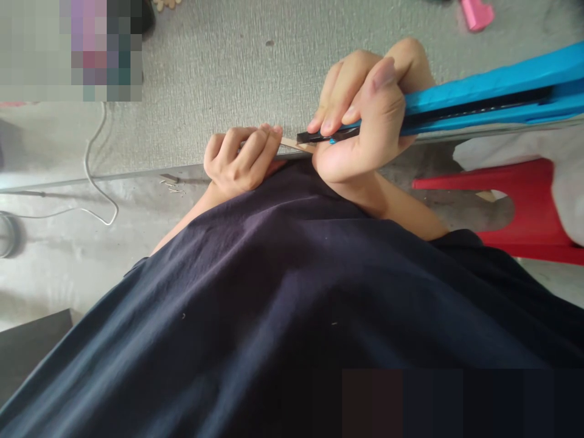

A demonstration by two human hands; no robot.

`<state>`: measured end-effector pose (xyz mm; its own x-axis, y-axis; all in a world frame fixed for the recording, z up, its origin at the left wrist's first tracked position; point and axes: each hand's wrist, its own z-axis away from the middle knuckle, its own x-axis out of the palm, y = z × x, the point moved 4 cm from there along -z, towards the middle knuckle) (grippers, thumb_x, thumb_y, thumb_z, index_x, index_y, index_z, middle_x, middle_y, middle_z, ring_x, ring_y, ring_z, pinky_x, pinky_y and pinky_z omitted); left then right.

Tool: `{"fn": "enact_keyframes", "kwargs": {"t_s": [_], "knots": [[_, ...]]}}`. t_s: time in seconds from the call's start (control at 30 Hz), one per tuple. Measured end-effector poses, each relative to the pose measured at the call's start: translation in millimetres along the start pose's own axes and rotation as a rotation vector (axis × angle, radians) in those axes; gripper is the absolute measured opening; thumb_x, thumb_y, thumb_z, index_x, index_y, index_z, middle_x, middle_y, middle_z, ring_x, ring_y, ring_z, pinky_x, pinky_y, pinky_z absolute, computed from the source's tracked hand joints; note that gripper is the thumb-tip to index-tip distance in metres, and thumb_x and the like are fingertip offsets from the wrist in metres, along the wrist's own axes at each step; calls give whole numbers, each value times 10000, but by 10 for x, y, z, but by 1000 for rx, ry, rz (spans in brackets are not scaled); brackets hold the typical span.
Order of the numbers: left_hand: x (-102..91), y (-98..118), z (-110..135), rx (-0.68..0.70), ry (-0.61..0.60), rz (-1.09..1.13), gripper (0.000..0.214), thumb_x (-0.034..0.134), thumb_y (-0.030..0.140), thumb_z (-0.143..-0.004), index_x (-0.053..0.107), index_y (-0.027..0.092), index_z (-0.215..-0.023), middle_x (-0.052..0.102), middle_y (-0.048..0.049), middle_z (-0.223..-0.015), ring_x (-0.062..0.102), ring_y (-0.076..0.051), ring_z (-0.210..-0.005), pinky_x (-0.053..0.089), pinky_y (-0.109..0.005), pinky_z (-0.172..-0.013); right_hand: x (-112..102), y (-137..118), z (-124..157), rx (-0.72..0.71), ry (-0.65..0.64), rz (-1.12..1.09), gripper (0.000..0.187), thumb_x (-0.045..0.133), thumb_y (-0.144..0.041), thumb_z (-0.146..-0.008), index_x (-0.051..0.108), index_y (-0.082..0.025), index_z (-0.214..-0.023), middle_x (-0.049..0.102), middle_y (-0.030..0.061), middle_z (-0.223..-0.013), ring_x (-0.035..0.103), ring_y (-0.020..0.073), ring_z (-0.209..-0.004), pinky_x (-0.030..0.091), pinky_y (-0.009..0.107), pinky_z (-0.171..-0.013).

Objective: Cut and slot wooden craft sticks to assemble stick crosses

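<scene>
My right hand (376, 118) is closed around a blue utility knife (483, 88), whose body runs off to the right edge of the view. The knife's black front end points left, over a thin, light wooden stick (291, 143). My left hand (244, 158) grips the stick's left part with fingers curled, hiding that end. At the other side, the stick meets a digit of my right hand. Whether the blade touches the wood cannot be made out. Both hands are at the table's near edge, in front of my dark shirt (274, 274).
The grey textured table (205, 79) spans the top. A pink object (477, 13) lies at its far right. A red plastic stool (538, 201) stands below on the right. A pale cable (86, 155) hangs over the left edge. Small scraps (171, 181) lie on the floor.
</scene>
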<state>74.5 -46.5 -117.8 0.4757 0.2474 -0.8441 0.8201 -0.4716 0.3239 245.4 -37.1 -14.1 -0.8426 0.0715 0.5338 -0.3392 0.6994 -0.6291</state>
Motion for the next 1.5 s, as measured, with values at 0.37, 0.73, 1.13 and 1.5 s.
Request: {"fn": "enact_keyframes", "kwargs": {"t_s": [0.37,0.73,1.13,1.5], "knots": [[31,-8,19,7,80,-10,893,331,981,-1059,756,340,-1511,866,-139,-1331,844,-435,-1276,608,-591,-993,90,-29,-67,-27,143,-183,793,638,-849,-1052,400,-206,-653,225,-55,-651,292,38,-450,254,238,-446],[140,-119,67,-2,34,-15,889,331,970,-1060,710,367,-1593,843,-153,-1391,820,-475,-1332,572,-634,-1042,22,139,-51,-55,-26,-144,745,624,-841,-1088,428,-243,-688,294,-47,-636,358,79,-443,280,292,-413],[40,-18,78,88,247,-195,831,331,929,-1098,785,335,-1460,886,-132,-1229,876,-395,-1188,624,-538,-903,-53,442,-52,-109,-35,-200,609,636,-724,-1117,488,-286,-720,308,-42,-627,301,120,-415,245,372,-374],[11,3,78,85,257,-213,824,320,919,-1108,792,337,-1451,891,-115,-1204,882,-378,-1166,629,-533,-914,-19,311,-68,-116,-153,-125,659,581,-722,-1148,444,-265,-694,325,-40,-635,359,109,-431,307,330,-394]]}}
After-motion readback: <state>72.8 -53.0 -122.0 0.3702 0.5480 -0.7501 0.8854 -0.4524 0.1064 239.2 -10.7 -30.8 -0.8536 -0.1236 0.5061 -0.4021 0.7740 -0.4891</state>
